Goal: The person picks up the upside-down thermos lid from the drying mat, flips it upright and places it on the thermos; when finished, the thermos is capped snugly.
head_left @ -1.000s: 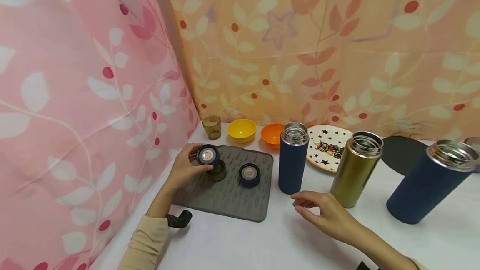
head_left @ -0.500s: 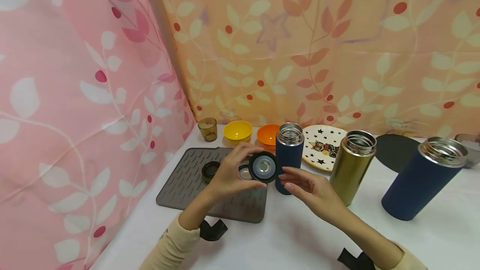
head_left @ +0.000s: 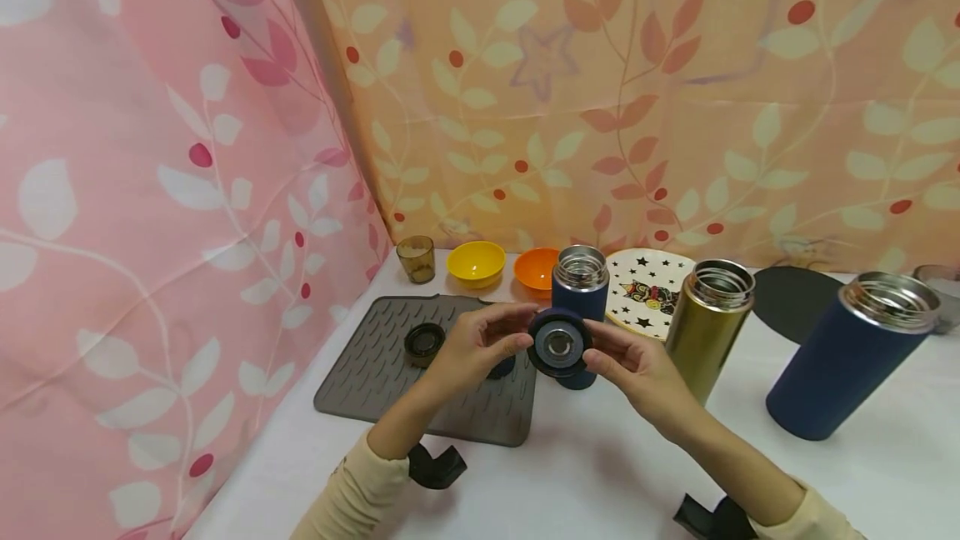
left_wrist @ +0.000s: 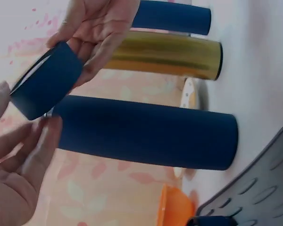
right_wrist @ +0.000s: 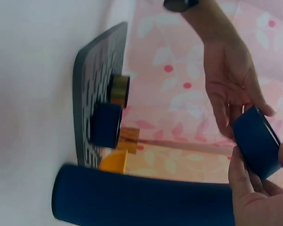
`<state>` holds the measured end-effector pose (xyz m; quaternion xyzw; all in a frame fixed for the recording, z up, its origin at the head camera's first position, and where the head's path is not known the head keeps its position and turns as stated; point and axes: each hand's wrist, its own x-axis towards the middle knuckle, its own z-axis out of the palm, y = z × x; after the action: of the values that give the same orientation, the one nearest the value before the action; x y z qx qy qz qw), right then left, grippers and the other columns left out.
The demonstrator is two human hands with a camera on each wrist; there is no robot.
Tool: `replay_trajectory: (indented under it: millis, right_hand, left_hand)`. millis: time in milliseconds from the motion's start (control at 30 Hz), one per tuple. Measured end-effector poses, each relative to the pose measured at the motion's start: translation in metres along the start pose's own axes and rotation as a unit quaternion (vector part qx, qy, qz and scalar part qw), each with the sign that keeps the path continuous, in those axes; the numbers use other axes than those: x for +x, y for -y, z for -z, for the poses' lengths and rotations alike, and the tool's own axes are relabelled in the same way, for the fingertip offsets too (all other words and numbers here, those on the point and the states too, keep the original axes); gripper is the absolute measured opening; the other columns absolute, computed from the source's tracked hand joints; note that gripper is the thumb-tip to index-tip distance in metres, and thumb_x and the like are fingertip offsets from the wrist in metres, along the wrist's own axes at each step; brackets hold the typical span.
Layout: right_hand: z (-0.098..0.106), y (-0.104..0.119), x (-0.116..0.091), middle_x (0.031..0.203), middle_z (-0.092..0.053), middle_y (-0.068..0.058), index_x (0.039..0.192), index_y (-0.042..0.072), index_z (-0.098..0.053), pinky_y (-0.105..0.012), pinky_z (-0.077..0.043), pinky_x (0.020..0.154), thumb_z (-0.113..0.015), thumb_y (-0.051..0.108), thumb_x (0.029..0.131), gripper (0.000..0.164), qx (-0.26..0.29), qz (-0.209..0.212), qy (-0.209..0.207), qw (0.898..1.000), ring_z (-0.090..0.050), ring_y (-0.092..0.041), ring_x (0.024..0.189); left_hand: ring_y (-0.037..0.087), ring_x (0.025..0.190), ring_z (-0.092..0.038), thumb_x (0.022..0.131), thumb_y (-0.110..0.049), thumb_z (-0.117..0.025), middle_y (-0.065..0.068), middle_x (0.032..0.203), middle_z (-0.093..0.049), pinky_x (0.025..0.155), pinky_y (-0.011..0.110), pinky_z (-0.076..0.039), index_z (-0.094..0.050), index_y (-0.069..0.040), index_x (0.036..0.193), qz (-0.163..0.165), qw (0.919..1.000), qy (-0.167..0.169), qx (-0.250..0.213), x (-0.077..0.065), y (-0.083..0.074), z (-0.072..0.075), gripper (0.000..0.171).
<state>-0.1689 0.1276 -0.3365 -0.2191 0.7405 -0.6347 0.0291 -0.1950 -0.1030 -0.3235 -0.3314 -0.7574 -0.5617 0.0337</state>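
A dark blue bottle lid point(head_left: 559, 343) is held up between both hands, its underside with a pale round centre turned toward the head camera. My left hand point(head_left: 480, 348) pinches one side of its rim, and my right hand point(head_left: 641, 369) pinches the opposite side. The left wrist view shows the lid's smooth blue side wall point(left_wrist: 49, 84). Directly behind it stands a slim blue bottle point(head_left: 581, 294), open at its steel neck and partly covered by the lid. A gold bottle point(head_left: 705, 336), also uncapped, is behind my right hand.
A grey ridged mat point(head_left: 375, 386) bears an olive lid point(head_left: 424, 342) and another blue lid point(right_wrist: 107, 125). A wide uncapped blue bottle point(head_left: 843, 365) stands at right. Along the back are an amber cup point(head_left: 416, 259), yellow bowl point(head_left: 477, 265), orange bowl point(head_left: 536, 270), patterned plate point(head_left: 651, 290) and black disc point(head_left: 795, 302).
My left hand has carried the blue lid rightward from above the olive lid to in front of the slim bottle. My right hand has come up and taken hold of its other side.
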Motion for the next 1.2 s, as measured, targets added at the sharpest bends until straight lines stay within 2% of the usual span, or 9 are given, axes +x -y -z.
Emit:
replay_trajectory:
  millis: [67, 133, 367, 467, 667, 800, 933, 1100, 1200]
  right_hand:
    - [0.001, -0.001, 0.000, 0.126, -0.052, -0.027, 0.133, -0.006, -0.042, -0.018, -0.049, 0.085, -0.055, 0.013, 0.092, 0.047, 0.005, 0.008, 0.000, 1.000, -0.060, 0.000, 0.101]
    - [0.002, -0.001, 0.000, 0.127, -0.052, -0.026, 0.134, -0.005, -0.041, -0.018, -0.048, 0.086, -0.055, 0.013, 0.092, 0.048, 0.003, 0.018, 0.000, 1.000, -0.060, 0.000, 0.103]
    - [0.006, 0.001, 0.000, 0.135, -0.040, -0.031, 0.133, -0.012, -0.038, -0.022, -0.047, 0.090, -0.039, 0.023, 0.099, 0.048, 0.057, 0.017, 0.041, 0.997, -0.060, -0.006, 0.106]
    - [0.006, 0.002, 0.000, 0.139, -0.035, -0.032, 0.134, -0.010, -0.038, -0.023, -0.047, 0.091, -0.039, 0.024, 0.099, 0.049, 0.072, 0.021, 0.042, 0.996, -0.058, -0.005, 0.110]
    - [-0.001, 0.002, -0.003, 0.134, -0.050, -0.013, 0.133, 0.001, -0.046, -0.016, -0.047, 0.087, -0.056, 0.009, 0.090, 0.046, 0.003, 0.096, -0.057, 0.994, -0.056, 0.001, 0.110]
    - [-0.006, -0.001, -0.004, 0.132, -0.054, -0.004, 0.132, -0.002, -0.046, -0.016, -0.045, 0.089, -0.065, -0.008, 0.078, 0.058, -0.034, 0.203, -0.081, 0.975, -0.055, -0.004, 0.115]
    - [-0.008, -0.002, -0.002, 0.135, -0.050, -0.012, 0.133, -0.004, -0.044, -0.018, -0.042, 0.095, -0.067, -0.015, 0.072, 0.065, -0.043, 0.265, -0.085, 0.959, -0.051, -0.009, 0.121]
    - [-0.005, -0.006, 0.002, 0.132, -0.051, -0.016, 0.133, -0.001, -0.045, -0.020, -0.039, 0.099, -0.067, -0.016, 0.071, 0.068, -0.065, 0.262, -0.174, 0.947, -0.048, -0.013, 0.124]
    - [-0.003, -0.012, 0.008, 0.138, -0.045, -0.012, 0.138, 0.005, -0.038, -0.016, -0.035, 0.101, -0.069, -0.010, 0.073, 0.073, -0.071, 0.205, -0.208, 0.954, -0.042, -0.013, 0.129]
  left_hand:
    - [0.019, 0.099, -0.062, 0.086, -0.023, -0.061, 0.014, 0.115, -0.063, 0.085, 0.024, -0.051, -0.057, -0.002, 0.122, 0.018, 0.9998, 0.009, -0.009, 0.000, 0.001, 0.001, 0.041]
    - [0.019, 0.097, -0.062, 0.086, -0.026, -0.061, 0.015, 0.114, -0.062, 0.085, 0.025, -0.052, -0.058, -0.002, 0.121, 0.008, 0.9998, 0.013, -0.014, 0.000, 0.001, 0.001, 0.042]
    - [0.023, 0.104, -0.059, 0.081, -0.011, -0.065, 0.017, 0.113, -0.058, 0.088, 0.033, -0.050, -0.058, 0.005, 0.117, -0.095, 0.9954, -0.001, -0.013, -0.002, -0.001, -0.006, 0.040]
    - [0.025, 0.112, -0.056, 0.081, -0.009, -0.064, 0.018, 0.120, -0.056, 0.089, 0.033, -0.050, -0.058, 0.006, 0.118, -0.115, 0.9934, 0.001, -0.004, -0.002, -0.002, -0.009, 0.041]
    - [0.023, 0.121, -0.052, 0.082, -0.021, -0.063, 0.017, 0.134, -0.050, 0.093, 0.033, -0.046, -0.046, 0.004, 0.132, -0.076, 0.9967, -0.004, -0.027, -0.005, -0.007, -0.016, 0.058]
    - [0.023, 0.122, -0.050, 0.078, -0.025, -0.067, 0.017, 0.134, -0.049, 0.095, 0.027, -0.044, -0.041, 0.004, 0.135, -0.080, 0.9964, -0.017, -0.021, -0.006, -0.011, -0.021, 0.069]
    - [0.022, 0.120, -0.053, 0.076, -0.017, -0.071, 0.016, 0.131, -0.052, 0.095, 0.027, -0.045, -0.045, 0.002, 0.133, -0.095, 0.9941, -0.049, -0.021, -0.004, -0.011, -0.025, 0.065]
    - [0.021, 0.120, -0.052, 0.075, -0.033, -0.070, 0.016, 0.132, -0.051, 0.097, 0.028, -0.043, -0.046, 0.002, 0.131, -0.076, 0.9877, -0.123, -0.059, 0.008, -0.010, -0.020, 0.070]
    - [0.023, 0.121, -0.051, 0.072, -0.040, -0.070, 0.018, 0.133, -0.050, 0.097, 0.026, -0.041, -0.045, 0.003, 0.131, -0.069, 0.9813, -0.160, -0.082, 0.024, -0.008, -0.017, 0.077]
